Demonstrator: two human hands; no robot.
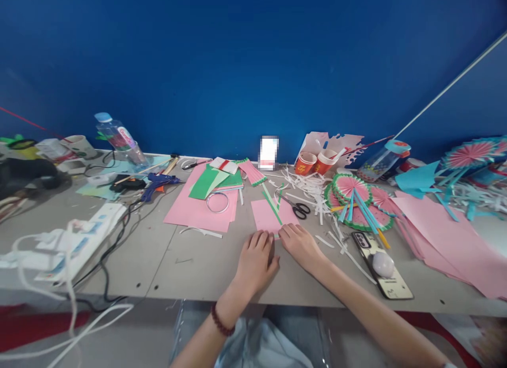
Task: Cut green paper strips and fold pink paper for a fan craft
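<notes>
A small pink sheet of paper [261,212] lies in front of me, with narrow green paper strips [272,205] across its right part. My left hand [256,257] rests at the sheet's near left edge, fingers laid forward and thumb apart. At the near right edge, my right hand [299,245] has its fingers bent down on the paper, close to the lower end of a green strip; its thumb is hidden. Between both hands a bit of the sheet's edge shows. Black-handled scissors [301,210] lie just beyond my right hand.
Left are a larger pink sheet [186,207], green paper [208,180], a tape ring [217,202], a blue glue gun [158,184] and a power strip [87,241]. Right are paper fans [352,191], a phone [386,270], red cups [304,163] and white paper scraps [307,184].
</notes>
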